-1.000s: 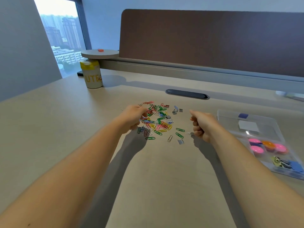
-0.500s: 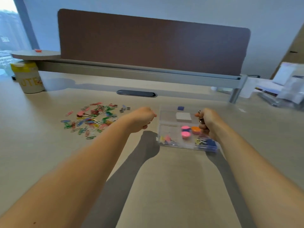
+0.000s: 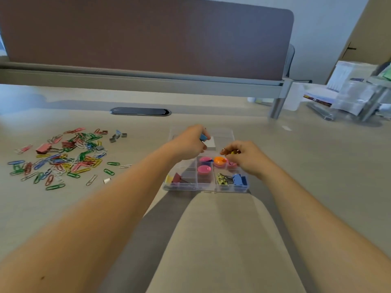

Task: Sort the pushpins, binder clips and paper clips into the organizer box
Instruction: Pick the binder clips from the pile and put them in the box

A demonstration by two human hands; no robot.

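Observation:
The clear organizer box (image 3: 191, 188) lies on the desk in front of me. Its middle cells hold pink pushpins (image 3: 204, 169) and an orange one (image 3: 219, 160). Blue and yellow binder clips (image 3: 232, 179) fill the front right cell, and red and yellow ones (image 3: 175, 178) the front left. My left hand (image 3: 189, 143) hovers over the back left cells with fingers curled; what it holds is hidden. A blue piece (image 3: 203, 136) shows at its fingertips. My right hand (image 3: 246, 158) pinches small binder clips above the right cells. Loose paper clips (image 3: 63, 160) lie at the left.
A pink binder clip (image 3: 43, 148) and small grey clips (image 3: 116, 137) lie among the pile. A dark cable slot (image 3: 140, 111) sits behind it, below the brown divider panel (image 3: 148, 39). Clear trays and papers (image 3: 349, 98) stand at the far right.
Both hands left the paper clip pile and moved right to the box. They now hover over its compartments, and my view has turned right with them.

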